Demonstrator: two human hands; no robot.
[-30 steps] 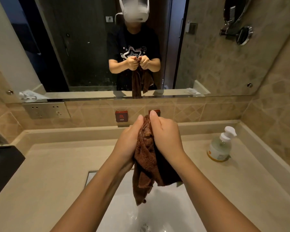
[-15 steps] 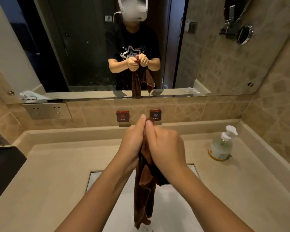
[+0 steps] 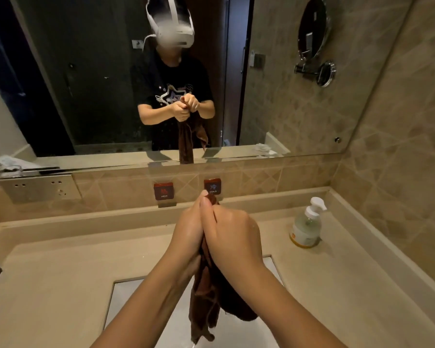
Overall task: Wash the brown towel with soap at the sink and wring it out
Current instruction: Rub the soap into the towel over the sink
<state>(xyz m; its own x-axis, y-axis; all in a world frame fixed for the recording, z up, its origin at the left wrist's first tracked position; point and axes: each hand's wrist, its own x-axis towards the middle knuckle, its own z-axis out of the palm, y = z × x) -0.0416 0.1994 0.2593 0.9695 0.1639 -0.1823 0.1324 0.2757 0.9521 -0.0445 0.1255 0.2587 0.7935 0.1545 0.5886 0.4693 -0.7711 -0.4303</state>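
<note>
Hands closer now, brown towel [image 3: 206,292] hanging longer; left hand [image 3: 189,234] and right hand [image 3: 232,237] clamped on it. Twist opposite ways over sink [image 3: 126,305].

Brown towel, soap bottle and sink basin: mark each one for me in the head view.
brown towel [image 3: 204,305]: head view, on the hanging twisted part below the hands.
soap bottle [image 3: 307,228]: head view, on its clear body.
sink basin [image 3: 141,305]: head view, on the bare white left wall.

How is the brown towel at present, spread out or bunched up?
Bunched: both hands, left hand and right hand, squeeze the brown towel into a rope.
</note>
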